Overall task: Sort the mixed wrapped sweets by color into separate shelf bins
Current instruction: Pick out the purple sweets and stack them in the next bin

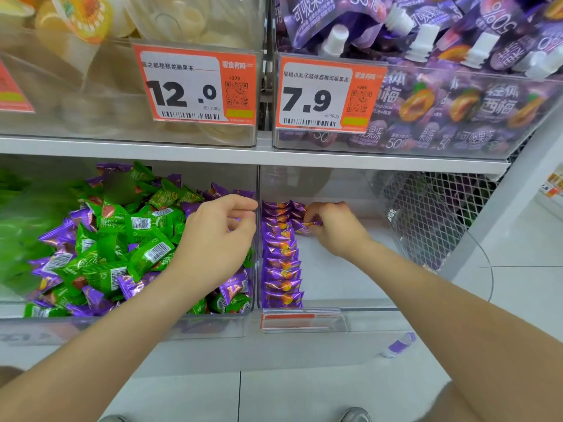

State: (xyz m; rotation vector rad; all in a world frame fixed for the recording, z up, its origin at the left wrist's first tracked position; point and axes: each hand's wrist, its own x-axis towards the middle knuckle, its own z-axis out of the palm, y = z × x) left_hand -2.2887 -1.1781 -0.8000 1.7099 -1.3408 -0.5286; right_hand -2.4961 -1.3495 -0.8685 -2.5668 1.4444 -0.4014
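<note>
— Where do the purple ones go?
— In the right bin [350, 278]. A row [281, 263] runs from its front edge to the back, along its left wall.
— And the right hand [332, 229]?
— It pinches a purple sweet [307, 227] just beside the row's far end, on the right.
— The left hand [219, 229]?
— It curls over the right edge of the mixed bin [195, 325], just across the wall. It may hold something purple, but its fingers hide that, so I cannot tell.
</note>
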